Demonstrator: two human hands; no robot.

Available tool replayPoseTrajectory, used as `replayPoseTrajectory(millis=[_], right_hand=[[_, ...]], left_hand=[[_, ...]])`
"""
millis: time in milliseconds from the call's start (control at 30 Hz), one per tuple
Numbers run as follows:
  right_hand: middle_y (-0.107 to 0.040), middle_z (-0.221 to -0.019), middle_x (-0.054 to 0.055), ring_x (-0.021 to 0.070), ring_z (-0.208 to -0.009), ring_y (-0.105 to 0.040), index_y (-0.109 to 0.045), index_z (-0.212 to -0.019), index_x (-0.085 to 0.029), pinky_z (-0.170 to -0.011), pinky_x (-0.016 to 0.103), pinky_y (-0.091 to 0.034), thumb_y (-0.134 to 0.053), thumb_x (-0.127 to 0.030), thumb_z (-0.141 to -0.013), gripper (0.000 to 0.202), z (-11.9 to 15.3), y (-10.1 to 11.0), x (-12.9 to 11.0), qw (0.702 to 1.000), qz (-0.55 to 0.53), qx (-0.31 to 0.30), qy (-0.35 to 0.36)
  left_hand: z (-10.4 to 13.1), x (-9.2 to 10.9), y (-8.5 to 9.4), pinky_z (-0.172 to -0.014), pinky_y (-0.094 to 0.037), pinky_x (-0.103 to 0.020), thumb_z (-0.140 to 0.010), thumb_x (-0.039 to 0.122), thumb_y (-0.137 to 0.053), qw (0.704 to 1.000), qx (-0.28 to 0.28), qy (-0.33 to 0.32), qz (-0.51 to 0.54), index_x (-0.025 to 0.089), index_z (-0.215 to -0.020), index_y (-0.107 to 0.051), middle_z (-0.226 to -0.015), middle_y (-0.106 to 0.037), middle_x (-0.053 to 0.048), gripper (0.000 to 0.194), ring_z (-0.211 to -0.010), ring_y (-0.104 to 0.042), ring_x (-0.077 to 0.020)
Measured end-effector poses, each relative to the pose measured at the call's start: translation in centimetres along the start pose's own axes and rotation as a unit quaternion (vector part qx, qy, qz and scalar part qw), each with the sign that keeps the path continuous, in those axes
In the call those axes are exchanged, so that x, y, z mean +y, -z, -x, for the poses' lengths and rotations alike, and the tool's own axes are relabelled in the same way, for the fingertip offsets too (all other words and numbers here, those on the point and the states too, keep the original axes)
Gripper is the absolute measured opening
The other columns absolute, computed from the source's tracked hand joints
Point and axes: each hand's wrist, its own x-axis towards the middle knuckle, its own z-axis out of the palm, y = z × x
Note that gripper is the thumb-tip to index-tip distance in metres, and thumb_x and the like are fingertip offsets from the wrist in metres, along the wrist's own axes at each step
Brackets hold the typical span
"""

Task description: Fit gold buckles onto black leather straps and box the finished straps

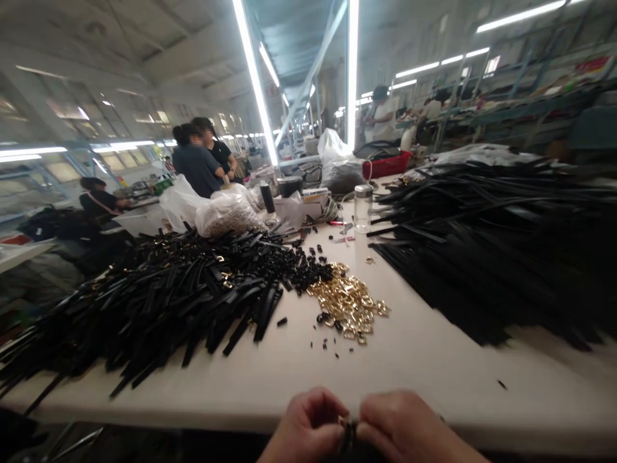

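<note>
At the table's front edge, my left hand (308,426) and my right hand (402,424) meet, fingers closed in a pinch. Between them is a small black strap (349,438) with a bit of gold metal, likely a buckle, showing at my left fingertips. My fingers hide most of it. Beyond my hands lies a pile of gold buckles (349,302), with small black loops (301,267) heaped against its far left side. Short black straps (193,289), some with gold fittings, form a big pile to the left.
Long black straps (482,251) cover the right of the pale table (409,373). A glass jar (362,209), plastic bags (226,212) and a red bin (388,164) stand at the back. Several people (197,157) are farther off, beneath bright tube lights.
</note>
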Motion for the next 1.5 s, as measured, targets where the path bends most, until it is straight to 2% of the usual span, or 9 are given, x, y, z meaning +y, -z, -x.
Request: replayPoseTrajectory(millis=[133,267,367,567,800,900,1167,1333,1500], right_hand=[[-0.066,-0.067,0.004,0.0145,-0.061,-0.054,-0.065,-0.067,-0.018,-0.058,0.026,-0.033,-0.062,-0.028,-0.090,0.026,-1.8,2.0,-0.5,0.990,0.089,0.015,0.104],[-0.070,-0.092,0.007,0.0203,-0.087,-0.061,-0.068,-0.082,-0.021,-0.076,0.031,-0.044,-0.058,-0.024,-0.091,0.014,-3.1,3.7,-0.3,0.972,0.018,0.157,0.173],[-0.070,-0.100,0.009,0.0216,-0.096,-0.062,-0.069,-0.089,-0.020,-0.086,0.035,-0.046,-0.053,-0.029,-0.096,0.020,-2.6,3.5,-0.3,0.956,-0.038,0.265,0.122],[-0.071,-0.090,0.006,0.0196,-0.084,-0.064,-0.072,-0.093,-0.017,-0.078,0.032,-0.048,-0.065,-0.039,-0.088,0.023,-1.8,-0.9,-0.4,0.956,-0.194,0.212,0.053],[-0.062,-0.073,0.001,0.0122,-0.062,-0.053,-0.074,-0.092,-0.015,-0.059,0.027,-0.047,-0.071,-0.052,-0.080,0.039,-3.1,-3.4,-1.2,0.774,-0.599,0.204,-0.031],[-0.061,-0.069,0.000,0.0106,-0.060,-0.049,-0.075,-0.090,-0.015,-0.057,0.025,-0.045,-0.074,-0.047,-0.077,0.035,-3.3,-3.5,-1.0,0.740,-0.637,0.208,-0.056],[-0.072,-0.080,0.005,0.0155,-0.070,-0.067,-0.069,-0.085,-0.016,-0.066,0.028,-0.054,-0.069,-0.047,-0.081,0.032,-2.8,-2.7,1.2,0.792,-0.554,0.249,-0.055],[-0.070,-0.074,0.002,0.0098,-0.054,-0.061,-0.060,-0.078,-0.016,-0.056,0.024,-0.051,-0.066,-0.046,-0.084,0.031,-2.6,-2.9,1.7,0.796,-0.552,0.239,-0.066],[-0.067,-0.070,0.001,0.0082,-0.050,-0.056,-0.059,-0.076,-0.017,-0.052,0.022,-0.047,-0.065,-0.046,-0.084,0.031,-2.5,-2.9,1.6,0.805,-0.536,0.247,-0.061]], left_hand=[[0.7,2.0,-0.2,-0.058,-0.038,-0.023,-0.076,0.028,-0.071,0.981,0.051,-0.079,-0.170,0.016,-0.073,-0.071,-0.065,-0.063,0.000,0.012,-0.061,-0.053,-0.0125],[-0.6,3.0,0.1,-0.059,-0.042,-0.023,-0.076,0.031,-0.069,0.989,0.065,-0.075,-0.108,0.017,-0.070,-0.067,-0.062,-0.064,-0.001,0.016,-0.059,-0.054,-0.0133],[-1.5,2.8,-0.4,-0.059,-0.044,-0.022,-0.074,0.030,-0.071,0.994,0.086,-0.066,0.023,0.017,-0.071,-0.066,-0.061,-0.064,0.000,0.014,-0.058,-0.055,-0.0119],[-2.1,2.2,-2.0,-0.055,-0.042,-0.020,-0.070,0.030,-0.078,0.985,0.104,-0.074,0.120,0.016,-0.077,-0.070,-0.067,-0.064,0.001,0.018,-0.056,-0.051,-0.0083],[-2.6,1.3,-2.9,-0.059,-0.046,-0.022,-0.077,0.038,-0.075,0.984,0.135,-0.107,0.051,0.016,-0.082,-0.073,-0.068,-0.067,-0.001,0.023,-0.062,-0.058,-0.0124],[-2.7,1.3,-3.3,-0.061,-0.048,-0.024,-0.078,0.039,-0.074,0.983,0.141,-0.118,-0.003,0.016,-0.078,-0.072,-0.068,-0.068,-0.002,0.023,-0.062,-0.058,-0.0129],[-4.1,3.9,0.4,-0.056,-0.047,-0.025,-0.078,0.038,-0.071,0.971,0.123,-0.131,-0.158,0.017,-0.081,-0.073,-0.069,-0.069,-0.004,0.022,-0.064,-0.064,-0.0175],[-8.8,6.6,5.1,-0.064,-0.047,-0.028,-0.076,0.040,-0.072,0.895,0.216,-0.191,-0.341,0.019,-0.094,-0.073,-0.085,-0.071,-0.005,0.028,-0.067,-0.064,-0.0179],[-11.5,7.4,5.4,-0.073,-0.045,-0.032,-0.081,0.034,-0.066,0.817,0.181,-0.183,-0.516,0.021,-0.084,-0.076,-0.086,-0.071,-0.007,0.017,-0.072,-0.063,-0.0203]])
